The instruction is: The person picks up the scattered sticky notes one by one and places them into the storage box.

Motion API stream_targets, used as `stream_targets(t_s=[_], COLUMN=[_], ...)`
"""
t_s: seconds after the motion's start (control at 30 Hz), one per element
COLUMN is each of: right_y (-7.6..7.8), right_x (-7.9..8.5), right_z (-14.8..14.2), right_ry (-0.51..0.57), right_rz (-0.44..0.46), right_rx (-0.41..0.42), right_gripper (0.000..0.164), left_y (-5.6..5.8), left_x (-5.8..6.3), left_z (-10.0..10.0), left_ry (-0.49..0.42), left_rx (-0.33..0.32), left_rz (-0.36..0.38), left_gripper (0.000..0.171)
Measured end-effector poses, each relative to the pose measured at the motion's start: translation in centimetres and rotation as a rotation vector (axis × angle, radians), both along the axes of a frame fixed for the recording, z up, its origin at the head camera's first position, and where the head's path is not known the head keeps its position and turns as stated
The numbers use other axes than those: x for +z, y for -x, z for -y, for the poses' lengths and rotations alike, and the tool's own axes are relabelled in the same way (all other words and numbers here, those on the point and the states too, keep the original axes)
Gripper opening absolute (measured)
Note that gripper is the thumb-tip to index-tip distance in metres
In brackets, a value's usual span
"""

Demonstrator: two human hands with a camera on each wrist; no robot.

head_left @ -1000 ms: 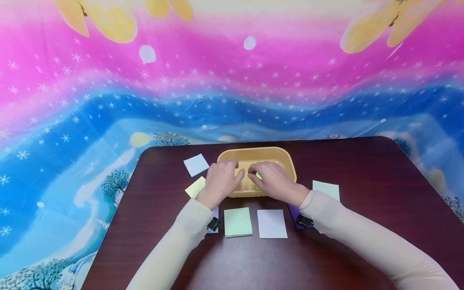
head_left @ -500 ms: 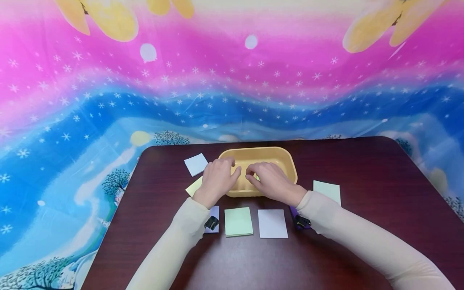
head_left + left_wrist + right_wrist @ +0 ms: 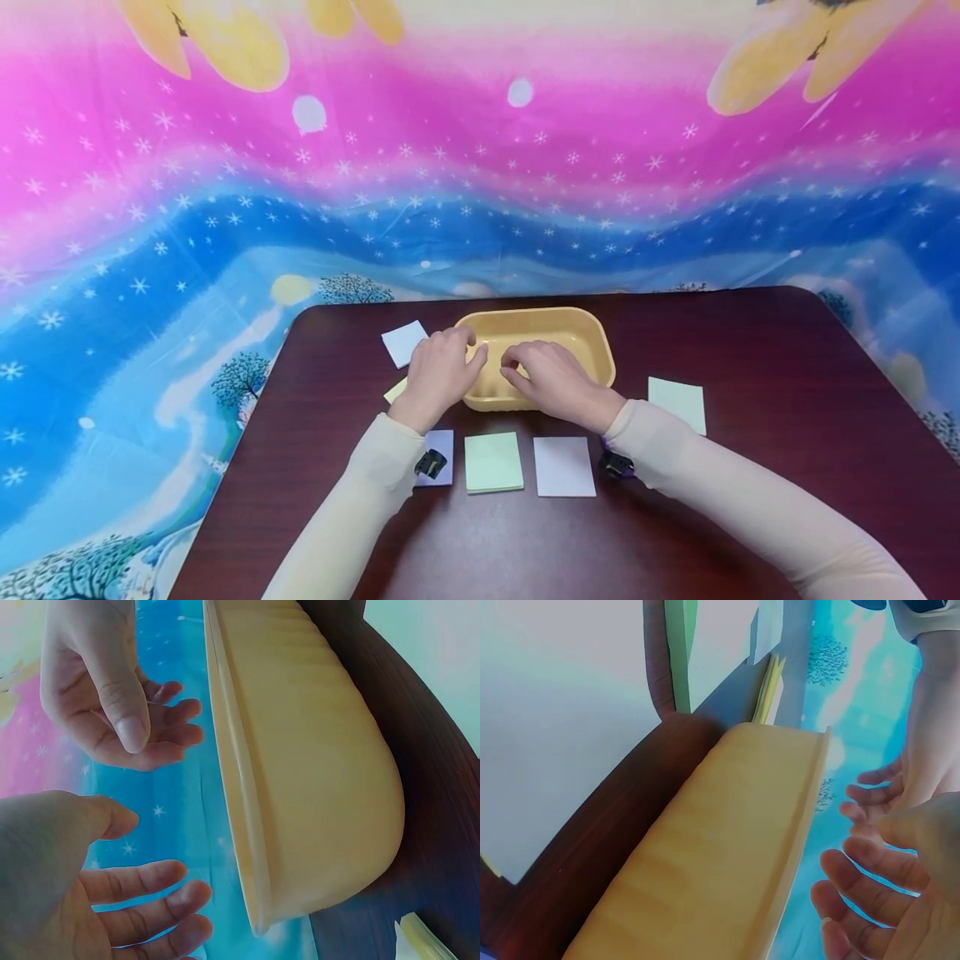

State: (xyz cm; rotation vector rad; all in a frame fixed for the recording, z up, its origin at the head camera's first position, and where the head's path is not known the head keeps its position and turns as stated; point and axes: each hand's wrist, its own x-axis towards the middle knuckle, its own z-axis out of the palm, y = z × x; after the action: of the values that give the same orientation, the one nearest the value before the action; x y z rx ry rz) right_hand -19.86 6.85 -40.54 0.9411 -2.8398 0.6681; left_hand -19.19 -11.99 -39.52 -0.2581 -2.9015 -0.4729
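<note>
A yellow plastic basin [image 3: 528,312] stands toward the back of the table. My left hand [image 3: 435,367] hovers over its left end, thumb and fingers spread apart and holding nothing. Above the middle hangs my right hand [image 3: 547,377], its fingers loosely bent and nothing between them in the head view. From the left wrist, both the left hand [image 3: 127,900] and the right hand [image 3: 105,690] appear beyond the rim of the basin [image 3: 322,765]. The right wrist view shows the right hand [image 3: 900,900] with relaxed fingers beside the basin wall [image 3: 712,847]. Part of the basin floor is hidden by the hands.
In front of the basin lie a light green sticky-note pad [image 3: 492,462], a whitish pad [image 3: 564,467] and a lilac pad [image 3: 444,446]. A white pad [image 3: 406,343] and a yellow pad [image 3: 395,390] lie left, a pale green pad [image 3: 677,406] right. The sleeved right wrist mostly covers a dark purple pad.
Both hands have drifted slightly left, the left one uncovering more of the lilac pad. A bright green piece seen in the basin beside the right hand earlier is now out of sight.
</note>
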Motion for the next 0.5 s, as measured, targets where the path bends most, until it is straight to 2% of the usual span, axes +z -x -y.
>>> stream_targets(t_s=[0.5], right_y=[-0.1], right_x=[0.0], right_z=[1.0], right_ry=[0.009], right_rz=[0.009], right_rx=[0.014], right_gripper=[0.013], left_y=[0.1], left_x=[-0.2], left_z=[1.6], left_ry=[0.005], left_rx=[0.037], left_rz=[0.005], left_gripper=[0.033])
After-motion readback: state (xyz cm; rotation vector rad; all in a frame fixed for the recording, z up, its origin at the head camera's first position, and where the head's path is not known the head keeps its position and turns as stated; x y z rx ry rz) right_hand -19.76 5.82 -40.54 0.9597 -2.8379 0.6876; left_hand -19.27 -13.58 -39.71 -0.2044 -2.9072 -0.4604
